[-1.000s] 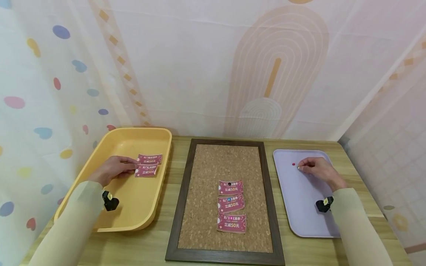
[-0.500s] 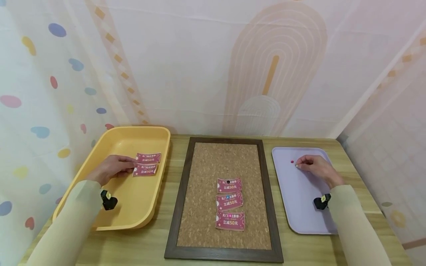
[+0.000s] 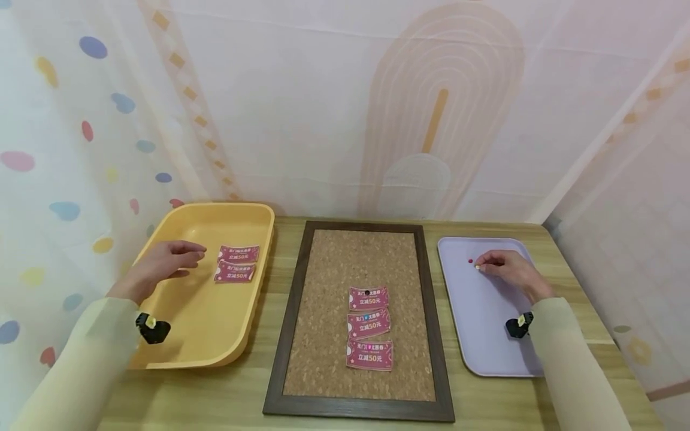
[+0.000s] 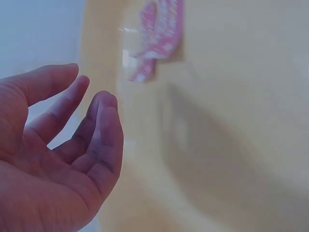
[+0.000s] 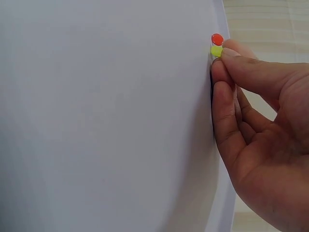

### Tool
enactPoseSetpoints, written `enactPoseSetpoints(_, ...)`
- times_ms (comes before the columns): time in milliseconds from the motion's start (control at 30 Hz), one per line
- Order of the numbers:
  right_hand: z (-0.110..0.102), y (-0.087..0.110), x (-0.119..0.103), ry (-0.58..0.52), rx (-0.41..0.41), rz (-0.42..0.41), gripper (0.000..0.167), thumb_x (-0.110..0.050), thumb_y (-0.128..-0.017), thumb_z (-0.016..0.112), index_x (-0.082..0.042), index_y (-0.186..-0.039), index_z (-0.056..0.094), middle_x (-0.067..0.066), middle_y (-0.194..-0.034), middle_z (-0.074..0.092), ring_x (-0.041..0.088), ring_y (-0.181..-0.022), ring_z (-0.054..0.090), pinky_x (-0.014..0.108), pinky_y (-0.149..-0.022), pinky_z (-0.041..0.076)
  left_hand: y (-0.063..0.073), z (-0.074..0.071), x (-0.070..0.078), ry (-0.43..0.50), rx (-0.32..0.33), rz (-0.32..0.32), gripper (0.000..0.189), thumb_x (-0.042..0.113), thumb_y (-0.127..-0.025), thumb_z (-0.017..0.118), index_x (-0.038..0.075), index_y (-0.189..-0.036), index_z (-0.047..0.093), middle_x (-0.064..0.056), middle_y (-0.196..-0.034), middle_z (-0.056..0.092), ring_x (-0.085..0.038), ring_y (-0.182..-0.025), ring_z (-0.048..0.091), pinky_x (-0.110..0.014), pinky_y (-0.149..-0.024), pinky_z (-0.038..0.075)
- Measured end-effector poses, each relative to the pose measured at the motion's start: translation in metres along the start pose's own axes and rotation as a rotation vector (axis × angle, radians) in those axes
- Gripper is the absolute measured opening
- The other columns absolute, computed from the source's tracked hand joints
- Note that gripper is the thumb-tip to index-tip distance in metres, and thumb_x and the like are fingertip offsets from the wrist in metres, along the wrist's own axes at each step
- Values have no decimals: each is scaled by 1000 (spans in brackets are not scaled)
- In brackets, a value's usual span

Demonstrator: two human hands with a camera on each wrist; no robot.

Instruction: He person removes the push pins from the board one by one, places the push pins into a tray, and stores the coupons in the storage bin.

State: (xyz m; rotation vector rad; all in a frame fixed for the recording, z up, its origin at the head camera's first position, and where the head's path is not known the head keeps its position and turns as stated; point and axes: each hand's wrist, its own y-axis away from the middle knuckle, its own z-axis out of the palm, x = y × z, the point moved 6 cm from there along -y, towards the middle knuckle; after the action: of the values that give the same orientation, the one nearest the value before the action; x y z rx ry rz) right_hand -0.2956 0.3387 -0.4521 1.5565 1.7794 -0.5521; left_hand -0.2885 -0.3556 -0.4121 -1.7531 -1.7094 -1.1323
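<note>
My left hand hovers over the yellow bin, left of two purple-pink coupons lying in it, the upper coupon and the lower coupon. Its fingers are loosely bent and hold nothing, as the left wrist view shows. Over the lilac tray, my right hand pinches a yellow thumbtack between thumb and fingertips. A red thumbtack lies on the tray right beside it. Between the hands is a cork board with three coupons pinned in a column by black, blue and pink thumbtacks.
The cork board's dark frame lies flat on the wooden table between bin and tray. A patterned curtain hangs behind the table and along both sides. The bin has raised walls; the tray's rim is low.
My left hand has let go of the lower coupon and drawn back to the left. The right hand stays by the red thumbtack, with the yellow one at its fingertips. The view has shifted slightly.
</note>
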Motion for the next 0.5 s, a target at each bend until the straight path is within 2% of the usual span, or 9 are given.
enactPoseSetpoints(100,0,0,1,5,3,-1,17,-6,-101,66,5,-113,71,15,-113,69,16,-94,52,21,-78,43,7,-3,15,-26,40,19,47,22,-107,56,-13,-139,52,-14,-127,66,3,-93,61,-22,-80,56)
enactPoseSetpoints(200,1,0,0,5,0,-17,18,-6,-101,65,6,-114,70,17,-116,69,15,-94,52,21,-78,43,16,1,32,-38,76,41,44,23,-107,56,-9,-138,56,-12,-126,67,6,-92,61,-21,-80,56)
enactPoseSetpoints(367,0,1,-4,-21,-16,-42,23,-7,-100,66,9,-117,67,17,-112,69,13,-91,53,21,-76,43,31,17,65,-125,127,130,35,22,-106,59,-4,-129,65,-19,-124,68,0,-89,64,-22,-77,56)
enactPoseSetpoints(500,-3,5,-4,-35,-26,-18,28,-11,-101,67,9,-120,65,12,-106,67,14,-88,52,24,-74,44,40,32,87,-219,168,198,30,25,-104,63,2,-123,71,-17,-118,71,-8,-90,63,-21,-74,52)
